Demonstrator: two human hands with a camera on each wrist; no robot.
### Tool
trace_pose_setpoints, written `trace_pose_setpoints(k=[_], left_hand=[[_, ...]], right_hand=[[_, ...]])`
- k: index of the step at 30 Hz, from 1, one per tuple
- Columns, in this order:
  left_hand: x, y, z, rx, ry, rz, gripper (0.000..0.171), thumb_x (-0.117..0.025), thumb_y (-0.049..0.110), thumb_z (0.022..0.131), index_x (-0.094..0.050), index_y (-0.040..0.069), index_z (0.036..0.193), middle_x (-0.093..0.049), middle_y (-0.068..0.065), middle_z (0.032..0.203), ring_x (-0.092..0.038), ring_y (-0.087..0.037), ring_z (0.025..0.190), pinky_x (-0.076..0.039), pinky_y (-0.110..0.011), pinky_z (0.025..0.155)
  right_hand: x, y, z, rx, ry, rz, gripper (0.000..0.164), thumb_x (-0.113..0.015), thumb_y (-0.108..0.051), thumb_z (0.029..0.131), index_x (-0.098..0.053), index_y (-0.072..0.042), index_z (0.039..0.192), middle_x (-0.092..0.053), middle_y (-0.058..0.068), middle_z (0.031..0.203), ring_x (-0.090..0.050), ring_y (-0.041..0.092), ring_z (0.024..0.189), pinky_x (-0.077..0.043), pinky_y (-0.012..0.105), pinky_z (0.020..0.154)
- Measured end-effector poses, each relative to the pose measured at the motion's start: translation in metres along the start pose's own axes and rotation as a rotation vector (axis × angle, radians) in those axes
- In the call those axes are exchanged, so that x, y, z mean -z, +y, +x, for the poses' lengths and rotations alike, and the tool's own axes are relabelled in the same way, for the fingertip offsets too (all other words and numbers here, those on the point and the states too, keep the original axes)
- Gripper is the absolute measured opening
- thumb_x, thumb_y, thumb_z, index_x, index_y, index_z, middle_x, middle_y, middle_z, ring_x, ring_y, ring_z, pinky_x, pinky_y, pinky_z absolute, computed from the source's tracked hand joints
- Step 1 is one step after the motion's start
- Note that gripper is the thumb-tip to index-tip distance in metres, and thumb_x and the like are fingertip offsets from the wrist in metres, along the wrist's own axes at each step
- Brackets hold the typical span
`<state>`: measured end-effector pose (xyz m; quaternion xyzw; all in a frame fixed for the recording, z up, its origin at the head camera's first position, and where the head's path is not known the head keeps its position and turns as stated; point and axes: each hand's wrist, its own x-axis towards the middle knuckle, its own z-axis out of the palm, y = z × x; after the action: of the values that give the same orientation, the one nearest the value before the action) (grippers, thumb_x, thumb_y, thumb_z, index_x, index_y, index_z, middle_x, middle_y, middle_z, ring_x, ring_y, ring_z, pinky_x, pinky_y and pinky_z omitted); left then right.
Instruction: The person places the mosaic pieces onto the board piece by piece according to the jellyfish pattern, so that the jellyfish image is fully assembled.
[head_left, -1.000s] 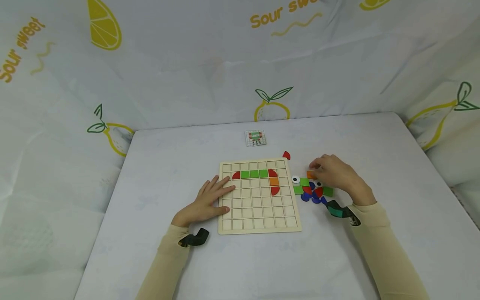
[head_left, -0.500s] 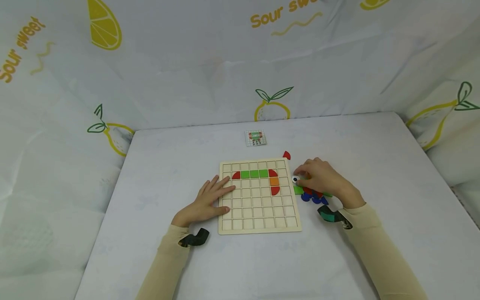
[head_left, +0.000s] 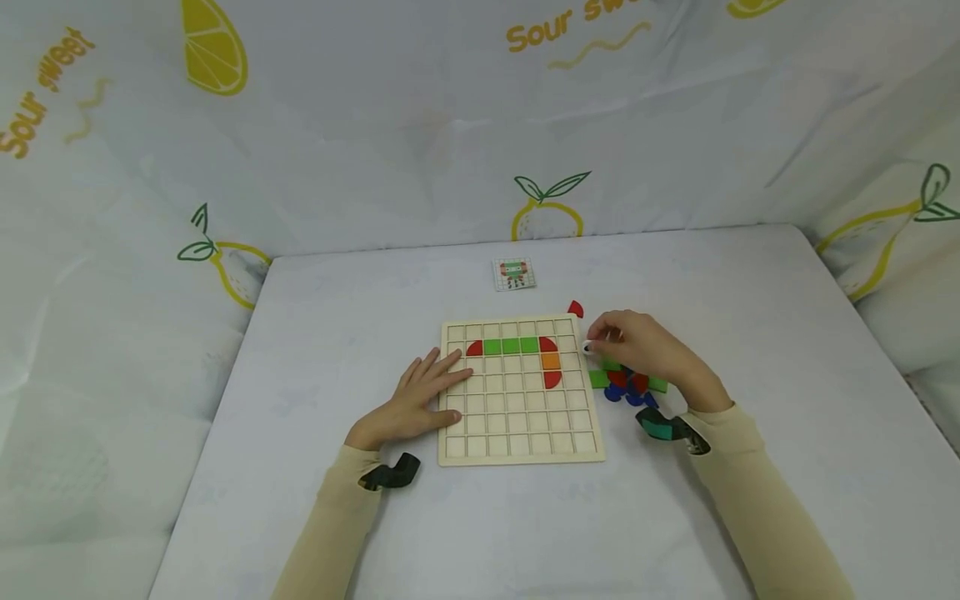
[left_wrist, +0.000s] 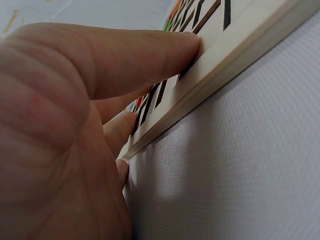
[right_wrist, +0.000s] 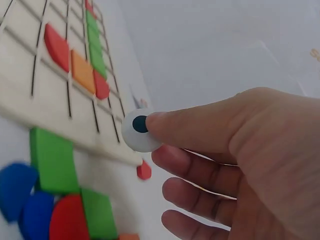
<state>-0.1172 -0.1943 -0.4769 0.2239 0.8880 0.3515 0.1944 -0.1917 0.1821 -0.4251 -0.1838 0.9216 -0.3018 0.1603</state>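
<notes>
My right hand (head_left: 641, 343) pinches a round white eye piece (right_wrist: 137, 131) with a black pupil between thumb and forefinger, just off the right edge of the wooden grid board (head_left: 517, 425). My left hand (head_left: 411, 402) lies with fingers spread over the board's left edge, its thumb (left_wrist: 150, 55) on the grid. Set in the board are three green squares (head_left: 511, 346) in a row with a red quarter-round (head_left: 475, 348) at the left end. At the row's right end, another red piece, an orange square (head_left: 551, 361) and a red quarter-round (head_left: 552, 380) run downward.
A pile of loose pieces lies right of the board: green squares (right_wrist: 55, 160), blue rounded pieces (head_left: 613, 393) and red ones (right_wrist: 69, 217). A single red quarter-round (head_left: 576, 308) sits by the board's top right corner. Behind the board is a small pattern card (head_left: 514, 273).
My right hand has moved left from the far side of the pile and picked up the white eye piece, lifting it toward the board. The left hand stays on the board.
</notes>
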Motion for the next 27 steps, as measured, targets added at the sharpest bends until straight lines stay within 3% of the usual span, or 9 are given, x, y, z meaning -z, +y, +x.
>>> trace_pose_setpoints(k=[7,16,21,27], left_hand=[[0.001,0.001,0.000,0.001,0.004,-0.003,0.070,-0.069,0.024,0.093,-0.040,0.019,0.157,-0.011,-0.003,0.173,0.009,-0.033,0.160,0.009,-0.057,0.126],[0.001,0.001,0.000,-0.012,-0.002,-0.013,0.069,-0.069,0.024,0.094,-0.040,0.018,0.157,-0.011,-0.003,0.173,0.009,-0.034,0.160,0.009,-0.057,0.127],[0.001,0.000,0.001,-0.007,-0.003,0.001,0.069,-0.068,0.024,0.094,-0.040,0.018,0.157,-0.011,-0.004,0.173,0.008,-0.034,0.160,0.009,-0.057,0.127],[0.002,0.002,0.000,-0.001,-0.001,-0.009,0.070,-0.068,0.024,0.094,-0.040,0.018,0.157,-0.010,-0.003,0.173,0.010,-0.033,0.160,0.010,-0.056,0.127]], right_hand=[[-0.005,-0.021,0.012,0.076,0.027,0.055,0.012,-0.066,-0.017,0.098,-0.069,-0.008,0.105,-0.066,0.006,0.096,-0.055,0.022,0.092,-0.049,0.026,0.073],[-0.024,-0.038,0.028,0.170,0.012,0.102,0.009,-0.067,-0.016,0.098,-0.071,-0.009,0.102,-0.070,0.002,0.089,-0.058,0.016,0.082,-0.050,0.033,0.079],[-0.039,-0.039,0.035,0.172,-0.024,0.121,0.008,-0.068,-0.015,0.097,-0.071,-0.009,0.100,-0.068,0.003,0.089,-0.056,0.014,0.076,-0.048,0.025,0.066],[-0.049,-0.042,0.037,0.143,-0.064,0.059,0.007,-0.068,-0.017,0.097,-0.072,-0.011,0.099,-0.065,0.000,0.083,-0.054,0.012,0.069,-0.046,0.025,0.063]])
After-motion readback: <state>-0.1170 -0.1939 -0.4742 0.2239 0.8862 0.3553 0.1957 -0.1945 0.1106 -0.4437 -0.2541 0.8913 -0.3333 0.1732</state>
